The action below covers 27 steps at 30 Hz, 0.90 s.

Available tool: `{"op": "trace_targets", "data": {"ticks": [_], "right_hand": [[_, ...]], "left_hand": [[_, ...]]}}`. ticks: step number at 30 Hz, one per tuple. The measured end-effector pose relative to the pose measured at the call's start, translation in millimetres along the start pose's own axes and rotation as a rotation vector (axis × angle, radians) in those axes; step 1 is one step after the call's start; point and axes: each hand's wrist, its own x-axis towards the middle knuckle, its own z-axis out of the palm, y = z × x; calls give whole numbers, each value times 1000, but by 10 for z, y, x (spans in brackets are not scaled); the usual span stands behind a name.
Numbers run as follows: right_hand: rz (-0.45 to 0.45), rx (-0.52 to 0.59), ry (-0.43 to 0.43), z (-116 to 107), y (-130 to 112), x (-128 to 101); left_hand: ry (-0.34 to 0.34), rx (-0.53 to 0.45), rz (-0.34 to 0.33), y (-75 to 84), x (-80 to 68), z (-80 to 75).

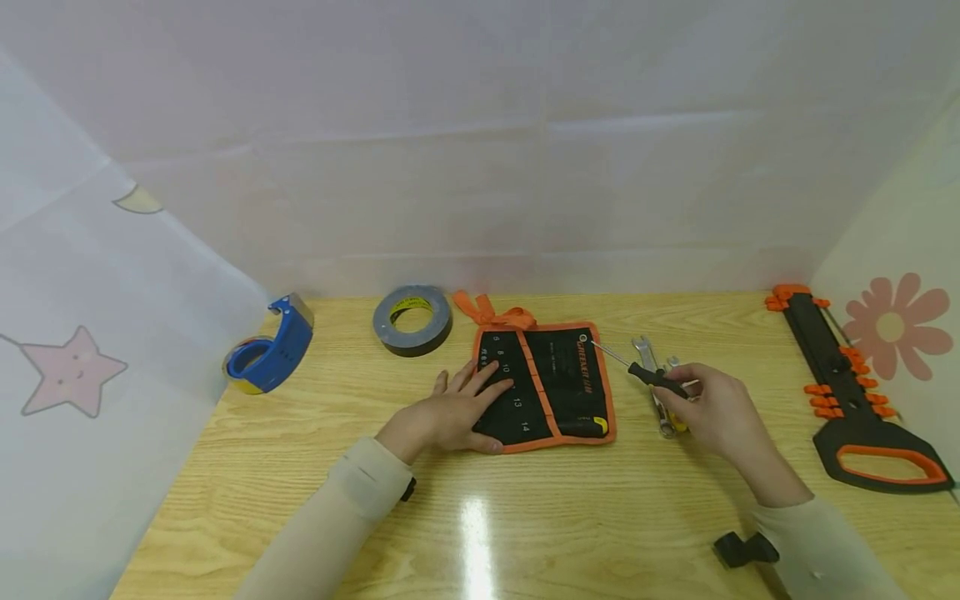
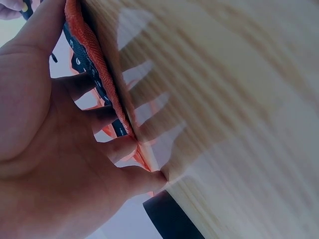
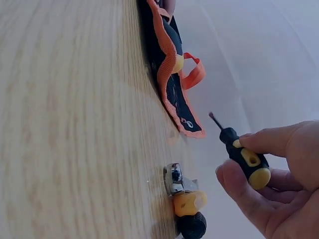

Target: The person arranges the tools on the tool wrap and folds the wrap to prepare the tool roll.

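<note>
A black tool pouch (image 1: 562,375) with orange trim and printed size numbers lies flat on the table. My left hand (image 1: 448,415) rests on its left side, fingers spread; in the left wrist view the fingers reach over the orange edge (image 2: 102,64). A yellow-ended tool (image 3: 178,63) sits in a pouch pocket. My right hand (image 1: 716,412) pinches a screwdriver (image 3: 247,158) by its black and yellow handle, above the table. Its tip points toward the pouch's upper right corner. Beneath that hand lie wrenches (image 1: 643,350) and a yellow and black handle (image 3: 190,204), partly hidden.
A roll of grey tape (image 1: 412,321) stands left of the pouch's orange tie (image 1: 495,315). Farther left is a blue tape dispenser (image 1: 285,350). On the far right lies a black and orange tool (image 1: 847,383) with a loop handle. Pale sheets (image 1: 450,192) wall the table.
</note>
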Motion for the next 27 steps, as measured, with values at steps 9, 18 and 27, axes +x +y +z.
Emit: {"op": "trace_targets", "data": {"ticks": [9,18,27], "right_hand": [[-66,28,40,30,-14,-8],[-148,17,69,66,-1,0],[-231,60,33,112,5,16]], "left_hand": [[-2,3,-6,-2,7,3],[-5,3,-4,-6,5,1],[-5,-5,-1,-8,8,1]]}}
